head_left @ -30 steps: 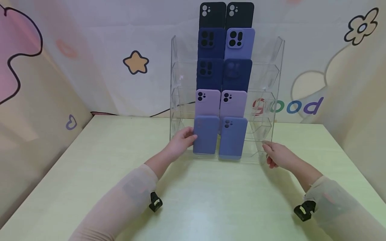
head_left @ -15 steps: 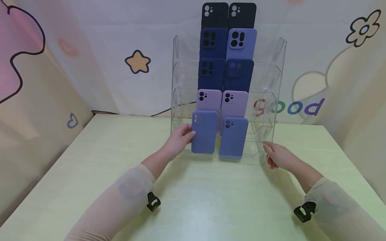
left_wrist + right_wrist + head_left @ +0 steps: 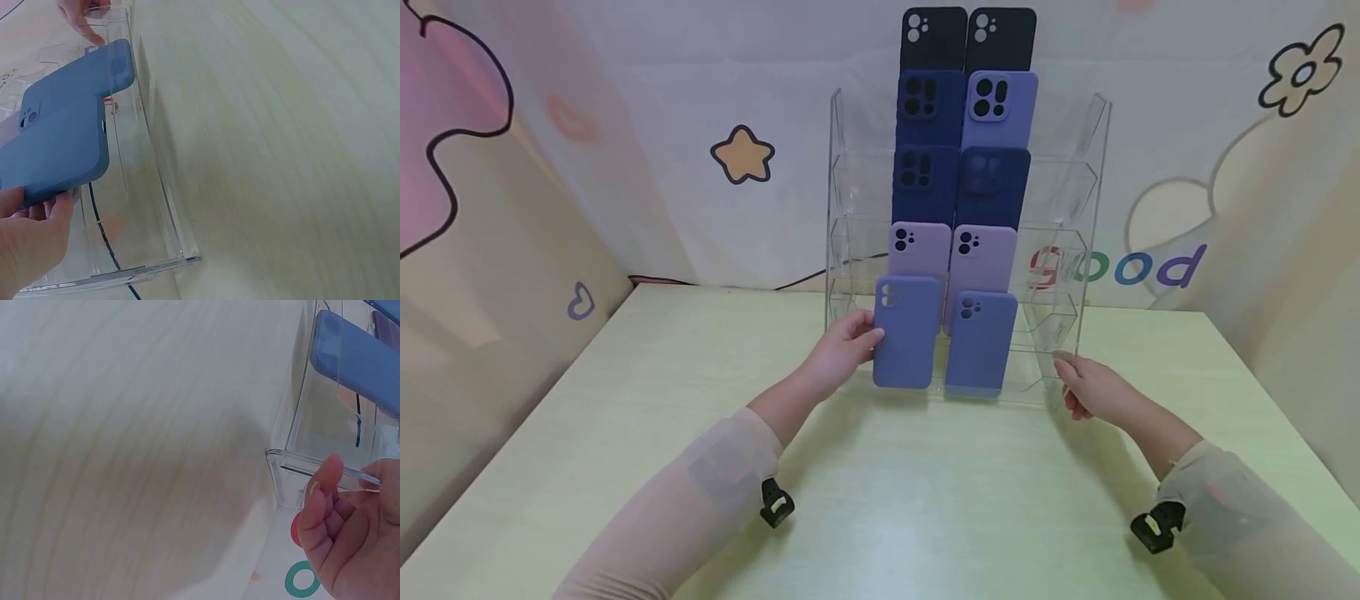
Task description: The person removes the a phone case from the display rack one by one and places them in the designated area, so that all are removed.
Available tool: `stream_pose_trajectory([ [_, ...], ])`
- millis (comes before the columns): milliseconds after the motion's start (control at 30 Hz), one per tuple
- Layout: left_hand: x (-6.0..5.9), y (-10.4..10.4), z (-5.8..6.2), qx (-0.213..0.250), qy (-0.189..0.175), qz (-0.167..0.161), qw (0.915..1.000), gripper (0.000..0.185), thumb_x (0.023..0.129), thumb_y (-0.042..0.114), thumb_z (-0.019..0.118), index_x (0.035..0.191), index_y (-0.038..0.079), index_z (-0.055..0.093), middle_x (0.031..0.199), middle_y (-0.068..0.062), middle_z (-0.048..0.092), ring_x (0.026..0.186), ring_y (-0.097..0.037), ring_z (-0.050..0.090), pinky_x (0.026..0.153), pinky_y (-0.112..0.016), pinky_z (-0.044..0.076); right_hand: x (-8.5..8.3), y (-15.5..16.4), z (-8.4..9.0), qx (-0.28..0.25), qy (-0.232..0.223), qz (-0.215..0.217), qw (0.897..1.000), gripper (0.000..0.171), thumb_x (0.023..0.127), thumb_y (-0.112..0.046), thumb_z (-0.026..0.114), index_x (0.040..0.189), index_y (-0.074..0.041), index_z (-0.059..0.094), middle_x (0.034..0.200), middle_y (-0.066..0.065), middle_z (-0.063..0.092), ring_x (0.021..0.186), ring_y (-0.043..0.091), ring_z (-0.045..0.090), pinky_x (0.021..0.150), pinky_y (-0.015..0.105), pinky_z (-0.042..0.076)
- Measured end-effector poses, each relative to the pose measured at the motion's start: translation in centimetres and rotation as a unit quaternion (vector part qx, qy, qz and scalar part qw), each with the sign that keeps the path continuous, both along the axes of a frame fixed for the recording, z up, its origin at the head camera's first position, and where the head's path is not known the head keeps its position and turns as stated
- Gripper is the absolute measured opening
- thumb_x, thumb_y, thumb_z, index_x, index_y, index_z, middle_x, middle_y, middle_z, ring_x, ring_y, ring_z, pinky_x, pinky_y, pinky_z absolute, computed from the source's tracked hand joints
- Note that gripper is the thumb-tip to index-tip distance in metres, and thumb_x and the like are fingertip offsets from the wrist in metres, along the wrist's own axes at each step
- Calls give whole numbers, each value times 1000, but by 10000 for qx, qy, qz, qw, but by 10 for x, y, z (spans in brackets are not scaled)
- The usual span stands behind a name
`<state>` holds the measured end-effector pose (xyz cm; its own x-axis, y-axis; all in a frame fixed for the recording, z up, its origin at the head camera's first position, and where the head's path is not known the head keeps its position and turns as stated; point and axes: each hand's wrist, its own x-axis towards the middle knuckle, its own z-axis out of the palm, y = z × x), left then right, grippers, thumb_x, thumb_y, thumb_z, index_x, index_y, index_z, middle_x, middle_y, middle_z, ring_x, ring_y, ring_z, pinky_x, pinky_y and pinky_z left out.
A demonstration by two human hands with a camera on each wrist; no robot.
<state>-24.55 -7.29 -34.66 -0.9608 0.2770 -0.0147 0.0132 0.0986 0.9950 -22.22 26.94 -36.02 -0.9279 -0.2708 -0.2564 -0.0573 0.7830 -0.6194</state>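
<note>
My left hand (image 3: pixel 840 354) pinches a blue phone case (image 3: pixel 908 333) by its left edge, thumb on the front and fingers behind. The case stands upright in front of the lowest tier of a clear acrylic display rack (image 3: pixel 830 192), and its bottom end shows clear of the front lip in the left wrist view. Beside it a second blue phone case (image 3: pixel 979 346) leans in that tier. At the rack's lower right side, my right hand (image 3: pixel 1093 387) grips the edge of the clear side panel (image 3: pixel 300 464) between thumb and fingers.
Higher tiers hold pairs of phone cases: lilac (image 3: pixel 985 257), navy (image 3: pixel 925 187), a navy beside a periwinkle (image 3: pixel 1000 125), and black (image 3: pixel 934 46) on top. The rack stands on a pale table (image 3: pixel 880 492) before a printed cloth backdrop (image 3: pixel 647 167).
My left hand has raised the blue case out of the lowest tier, then drawn it slightly left and toward me. The right hand keeps its place on the rack.
</note>
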Motion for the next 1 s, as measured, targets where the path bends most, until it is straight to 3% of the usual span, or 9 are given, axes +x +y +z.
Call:
stream_pose_trajectory([
  [533, 9, -12, 3, -6, -15, -234, 9997, 18, 98, 2, 43, 113, -7, 48, 116, -20, 56, 111, -29, 54, 95, -41, 44, 2, -2, 0, 17, 50, -36, 10000, 51, 104, -22, 24, 138, 16, 21, 66, 6, 48, 56, 18, 47, 57, 32, 44],
  [1000, 23, -33, 2, -141, -106, -186, 9997, 24, 98, 4, 44, 117, -8, 49, 116, -21, 55, 109, -29, 54, 94, -42, 44, 0, -1, -4, -19, 150, -43, 9999, 50, 104, -21, 24, 137, 16, 23, 65, 5, 48, 55, 18, 47, 56, 32, 45],
])
